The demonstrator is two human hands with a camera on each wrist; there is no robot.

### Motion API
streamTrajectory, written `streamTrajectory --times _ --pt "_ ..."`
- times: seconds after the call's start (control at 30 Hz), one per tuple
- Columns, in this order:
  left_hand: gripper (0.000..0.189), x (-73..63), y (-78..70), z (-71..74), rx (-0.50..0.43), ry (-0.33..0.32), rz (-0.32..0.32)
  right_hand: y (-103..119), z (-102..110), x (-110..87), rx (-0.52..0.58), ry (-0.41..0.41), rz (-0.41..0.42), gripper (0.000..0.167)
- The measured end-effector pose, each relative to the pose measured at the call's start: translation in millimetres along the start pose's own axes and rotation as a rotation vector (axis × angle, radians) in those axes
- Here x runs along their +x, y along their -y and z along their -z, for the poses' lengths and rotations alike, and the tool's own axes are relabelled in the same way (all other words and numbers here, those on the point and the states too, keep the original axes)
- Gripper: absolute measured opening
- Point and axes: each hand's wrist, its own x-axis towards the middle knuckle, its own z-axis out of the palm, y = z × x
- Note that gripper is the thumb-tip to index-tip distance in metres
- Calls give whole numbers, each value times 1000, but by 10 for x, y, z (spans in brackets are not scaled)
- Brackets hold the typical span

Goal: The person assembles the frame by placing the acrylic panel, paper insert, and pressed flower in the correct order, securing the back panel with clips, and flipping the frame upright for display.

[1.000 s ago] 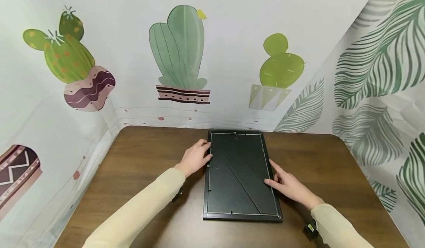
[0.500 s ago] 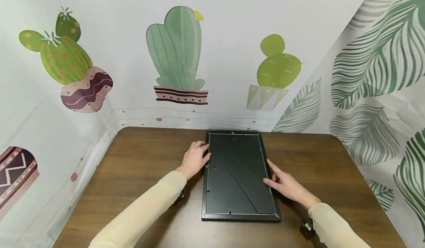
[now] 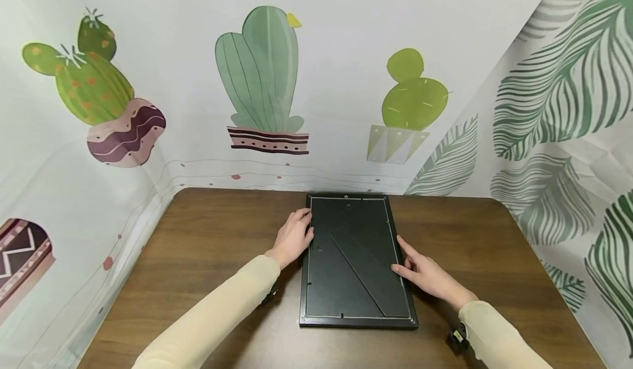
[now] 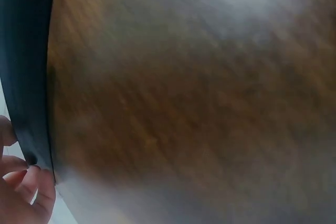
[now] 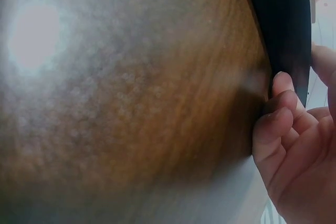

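A black picture frame (image 3: 326, 281) lies back side up on the table, its triangular easel leg folded flat against the backing. My left hand (image 3: 290, 238) grips its left edge near the upper part. In the left wrist view, the fingertips (image 4: 35, 169) meet the dark outer side of the frame. On the opposite edge, around mid-height, my right hand (image 3: 429, 277) holds the frame with the thumb over the back. Curled fingers press against the frame's outer side in the right wrist view, where the right hand (image 5: 310, 166) shows palm first. The frame's front is hidden.
Brown wood-grain table (image 3: 222, 215) surrounds the frame, whose top end lies close to the back edge. Behind stands a white wall covering (image 3: 341, 83) printed with cacti and leaves. A small black device (image 3: 457, 339) sits at the right wrist.
The whole scene has shifted slightly left in the head view. Both hands keep their places on the frame, which stays flat; the left fingers have moved only a little.
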Motion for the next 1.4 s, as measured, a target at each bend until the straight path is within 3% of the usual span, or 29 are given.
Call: streamTrajectory --times 0.2,0.3,0.5,0.63,0.73,0.97,1.1,1.2,1.3,1.4 --pt "43 -5 16 1 -29 0 12 19 8 14 -10 9 -8 83" --pt "42 -4 22 3 -9 -12 -12 -26 0 19 1 9 -1 83" --pt "40 -5 5 28 52 -2 -79 -157 -35 13 64 -20 148 81" --pt "38 28 -6 69 141 2 -131 -310 -88 39 55 -49 196 80" --pt "37 69 -9 117 225 36 -162 -449 -136 77 21 -56 173 80" --pt "38 124 14 209 393 144 -138 -676 -194 119 14 -35 137 85" --pt "40 135 -3 196 531 167 -191 -580 -163 91 -2 -60 155 83" --pt "41 125 -29 196 562 159 -201 -332 -95 50 -13 -54 124 81" --pt "47 92 7 187 513 167 -160 -176 -57 27 -19 -28 69 82" --pt "57 7 97 157 400 191 -95 -66 -35 20 -31 7 11 83"
